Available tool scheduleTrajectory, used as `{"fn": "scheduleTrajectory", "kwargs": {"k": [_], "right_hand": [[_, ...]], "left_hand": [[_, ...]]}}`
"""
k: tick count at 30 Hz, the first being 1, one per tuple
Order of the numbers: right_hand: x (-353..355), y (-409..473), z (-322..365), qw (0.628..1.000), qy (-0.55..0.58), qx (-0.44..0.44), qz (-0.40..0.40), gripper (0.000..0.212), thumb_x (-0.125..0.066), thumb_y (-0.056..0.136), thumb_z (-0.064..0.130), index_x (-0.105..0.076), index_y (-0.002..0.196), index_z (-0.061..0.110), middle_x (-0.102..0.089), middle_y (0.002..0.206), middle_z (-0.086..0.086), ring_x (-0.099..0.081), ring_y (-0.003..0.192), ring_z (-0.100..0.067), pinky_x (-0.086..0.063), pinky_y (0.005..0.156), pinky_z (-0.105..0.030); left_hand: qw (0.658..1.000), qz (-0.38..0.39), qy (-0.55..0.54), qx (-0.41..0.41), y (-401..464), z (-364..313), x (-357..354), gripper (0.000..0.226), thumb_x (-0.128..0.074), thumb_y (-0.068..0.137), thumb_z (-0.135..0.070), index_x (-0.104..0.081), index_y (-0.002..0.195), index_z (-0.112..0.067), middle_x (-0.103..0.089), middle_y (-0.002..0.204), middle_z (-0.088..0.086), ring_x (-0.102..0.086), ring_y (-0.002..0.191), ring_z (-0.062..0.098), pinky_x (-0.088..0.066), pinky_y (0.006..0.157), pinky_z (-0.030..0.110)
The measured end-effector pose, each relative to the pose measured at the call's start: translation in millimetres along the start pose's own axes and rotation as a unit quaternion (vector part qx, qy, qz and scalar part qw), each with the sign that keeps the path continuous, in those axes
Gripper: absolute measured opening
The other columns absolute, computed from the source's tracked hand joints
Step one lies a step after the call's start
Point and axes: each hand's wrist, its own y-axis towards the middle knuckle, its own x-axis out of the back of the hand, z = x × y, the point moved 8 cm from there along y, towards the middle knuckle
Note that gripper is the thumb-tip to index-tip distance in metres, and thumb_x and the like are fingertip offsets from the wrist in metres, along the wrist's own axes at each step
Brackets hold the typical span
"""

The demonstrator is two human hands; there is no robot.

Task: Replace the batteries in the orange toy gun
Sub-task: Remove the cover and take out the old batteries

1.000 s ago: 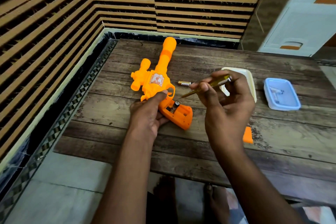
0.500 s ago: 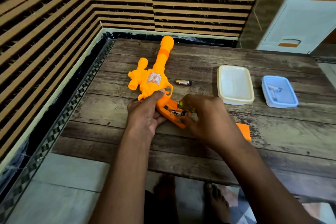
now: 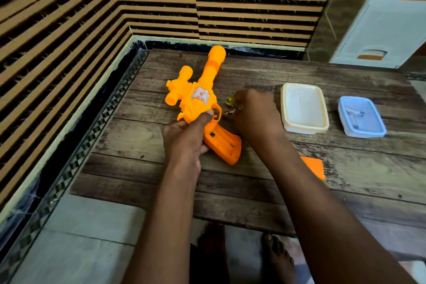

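The orange plastic toy gun [image 3: 202, 101] lies on the wooden table [image 3: 299, 180], barrel toward twelve o'clock. The left hand [image 3: 186, 138] grips its handle. The right hand [image 3: 255, 115], at three o'clock of it, curls round a yellow-handled screwdriver [image 3: 232, 102].

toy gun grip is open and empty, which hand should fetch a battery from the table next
Right, probably. The right hand already sits beside the loose battery on the table, fingers curled round the yellow screwdriver. The left hand grips the toy gun and steadies it.
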Motion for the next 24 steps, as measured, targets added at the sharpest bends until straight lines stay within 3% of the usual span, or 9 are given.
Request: {"fn": "scheduleTrajectory", "kwargs": {"k": [4, 6, 8, 11, 14, 16, 18, 21, 24], "right_hand": [[-14, 6, 0, 0.999, -0.024, 0.01, 0.025, 0.018, -0.064, 0.092, 0.002, -0.07, 0.106, 0.01, -0.066, 0.102, -0.018, -0.067, 0.094, -0.044, -0.061, 0.078, -0.051], [-10, 10, -2, 1.0, -0.012, 0.018, 0.005, 0.008, -0.068, 0.089, 0.006, -0.069, 0.095, 0.01, -0.066, 0.093, -0.016, -0.066, 0.086, -0.04, -0.057, 0.07, -0.042], [-1, 12, 4, 0.999, 0.02, 0.041, -0.009, 0.005, -0.069, 0.085, 0.01, -0.068, 0.09, 0.009, -0.059, 0.088, -0.01, -0.056, 0.077, -0.031, -0.041, 0.06, -0.028], [15, 19, 19, 0.994, 0.033, 0.097, -0.04, 0.011, -0.067, 0.083, 0.001, -0.07, 0.094, 0.001, -0.043, 0.097, -0.008, -0.042, 0.081, -0.022, -0.021, 0.055, -0.015], [20, 38, 23, 0.989, -0.006, 0.127, -0.075, 0.019, -0.064, 0.087, -0.006, -0.075, 0.102, -0.001, -0.046, 0.099, -0.012, -0.05, 0.083, -0.028, -0.031, 0.061, -0.029], [17, 51, 25, 0.985, -0.044, 0.146, -0.081, 0.027, -0.063, 0.089, -0.006, -0.078, 0.109, 0.004, -0.055, 0.107, -0.016, -0.058, 0.095, -0.036, -0.048, 0.079, -0.039], [7, 62, 28, 0.982, -0.092, 0.157, -0.057, 0.028, -0.062, 0.094, -0.002, -0.078, 0.114, 0.01, -0.06, 0.116, -0.015, -0.059, 0.11, -0.037, -0.046, 0.096, -0.049], [-13, 78, 37, 0.974, -0.121, 0.193, 0.004, 0.02, -0.064, 0.097, 0.006, -0.075, 0.114, 0.002, -0.063, 0.116, -0.019, -0.063, 0.108, -0.039, -0.053, 0.093, -0.048], [-29, 91, 45, 0.964, -0.137, 0.222, 0.048, 0.015, -0.067, 0.096, 0.007, -0.071, 0.107, -0.002, -0.063, 0.111, -0.021, -0.064, 0.099, -0.037, -0.055, 0.087, -0.044]], "left_hand": [[0.996, -0.035, 0.056, -0.063, -5, -12, 6, 0.02, -0.092, 0.067, -0.031, -0.077, 0.068, -0.017, -0.078, 0.084, 0.016, -0.076, 0.088, 0.039, -0.063, 0.077, 0.06], [0.99, -0.056, 0.077, -0.106, -9, -21, 8, 0.025, -0.09, 0.064, -0.037, -0.076, 0.063, -0.017, -0.075, 0.07, 0.01, -0.074, 0.077, 0.037, -0.065, 0.074, 0.053], [0.979, -0.081, 0.099, -0.16, -14, -31, 9, 0.033, -0.089, 0.066, -0.041, -0.072, 0.058, -0.014, -0.065, 0.053, 0.001, -0.063, 0.054, 0.025, -0.058, 0.062, 0.037], [0.959, -0.11, 0.125, -0.229, -19, -43, 12, 0.04, -0.086, 0.074, -0.042, -0.069, 0.058, -0.01, -0.062, 0.049, 0.003, -0.057, 0.049, 0.015, -0.053, 0.058, 0.035], [0.95, -0.103, 0.128, -0.264, -20, -48, 12, 0.043, -0.08, 0.076, -0.05, -0.071, 0.063, -0.009, -0.068, 0.054, 0.003, -0.072, 0.057, 0.025, -0.062, 0.065, 0.045], [0.943, -0.102, 0.13, -0.288, -23, -51, 11, 0.04, -0.079, 0.079, -0.046, -0.072, 0.066, -0.009, -0.071, 0.058, 0.003, -0.074, 0.06, 0.024, -0.062, 0.065, 0.047], [0.931, -0.101, 0.136, -0.323, -30, -56, 10, 0.037, -0.079, 0.083, -0.041, -0.071, 0.066, -0.009, -0.072, 0.059, 0.0, -0.074, 0.059, 0.019, -0.061, 0.064, 0.045], [0.91, -0.109, 0.165, -0.365, -35, -61, 7, 0.042, -0.077, 0.086, -0.042, -0.064, 0.062, -0.01, -0.068, 0.055, 0.001, -0.072, 0.056, 0.018, -0.058, 0.06, 0.043], [0.916, -0.099, 0.162, -0.354, -28, -56, 6, 0.044, -0.076, 0.086, -0.046, -0.065, 0.064, -0.009, -0.069, 0.056, 0.001, -0.073, 0.059, 0.021, -0.059, 0.062, 0.043]]}}
